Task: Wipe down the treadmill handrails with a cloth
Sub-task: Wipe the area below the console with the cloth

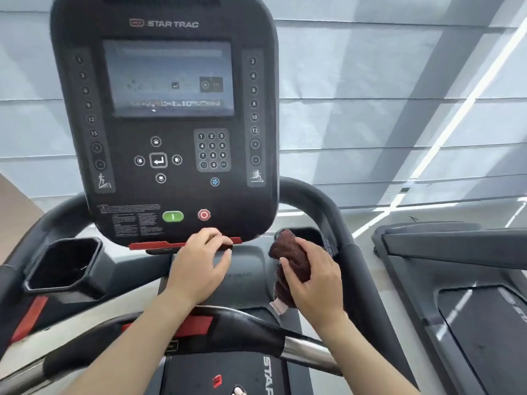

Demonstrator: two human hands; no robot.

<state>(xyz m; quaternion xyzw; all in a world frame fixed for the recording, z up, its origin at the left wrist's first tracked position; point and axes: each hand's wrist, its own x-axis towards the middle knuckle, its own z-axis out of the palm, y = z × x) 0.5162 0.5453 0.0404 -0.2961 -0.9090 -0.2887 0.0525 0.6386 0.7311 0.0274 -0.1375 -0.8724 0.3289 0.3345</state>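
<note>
I stand on a black treadmill facing its console. My right hand is shut on a bunched dark red-brown cloth, held just left of the right handrail and in front of the right cup holder. My left hand holds nothing and rests with spread fingers on the ledge below the console, fingertips at the red strip. The front crossbar handrail, black with a chrome end, runs under both forearms. The left handrail curves off at the left.
A deep black cup holder sits at the left of the console base. A second treadmill stands close on the right. Grey window blinds fill the background. The running belt lies below the crossbar.
</note>
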